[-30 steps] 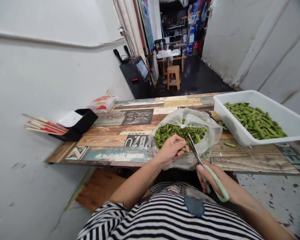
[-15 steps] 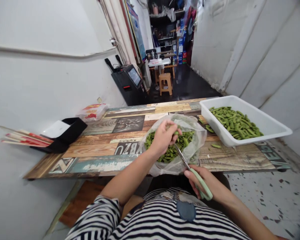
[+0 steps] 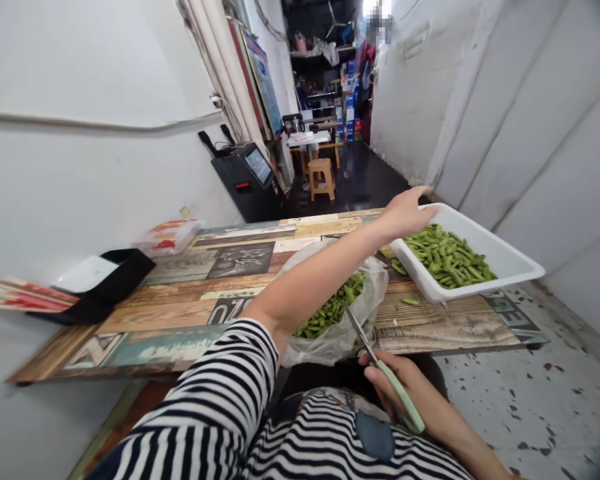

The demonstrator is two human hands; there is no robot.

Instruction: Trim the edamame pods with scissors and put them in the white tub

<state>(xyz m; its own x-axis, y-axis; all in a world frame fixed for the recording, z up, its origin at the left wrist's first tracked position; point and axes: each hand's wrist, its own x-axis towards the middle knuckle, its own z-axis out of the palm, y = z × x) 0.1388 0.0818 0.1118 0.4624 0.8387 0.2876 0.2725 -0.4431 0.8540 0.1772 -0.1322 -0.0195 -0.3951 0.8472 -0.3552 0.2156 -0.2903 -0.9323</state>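
Observation:
My left hand (image 3: 409,212) is over the near-left corner of a white plastic tray (image 3: 510,248), fingers spread and nothing visible in them. Inside the tray lies a heap of green edamame pods (image 3: 453,260). In my right hand (image 3: 405,383) is a pair of scissors (image 3: 399,393) with pale green handles, its blades nearly together and pointing into a clear plastic bag (image 3: 373,287). More edamame pods (image 3: 325,319) fill the bag, which stands open at the table's front edge. My left forearm crosses above the bag and hides part of it.
A few loose pods (image 3: 399,267) lie beside the tray on the wood-patterned table (image 3: 260,230). At the left are a black box (image 3: 113,287) with chopsticks in paper sleeves (image 3: 27,293) and a plastic packet (image 3: 167,237). Beyond stand a black touchscreen machine (image 3: 250,177) and a stool (image 3: 321,179).
My left hand has moved from above the bag forward and right to the tray, its fingers now apart. My right hand keeps the scissors at the bag. The view has shifted slightly.

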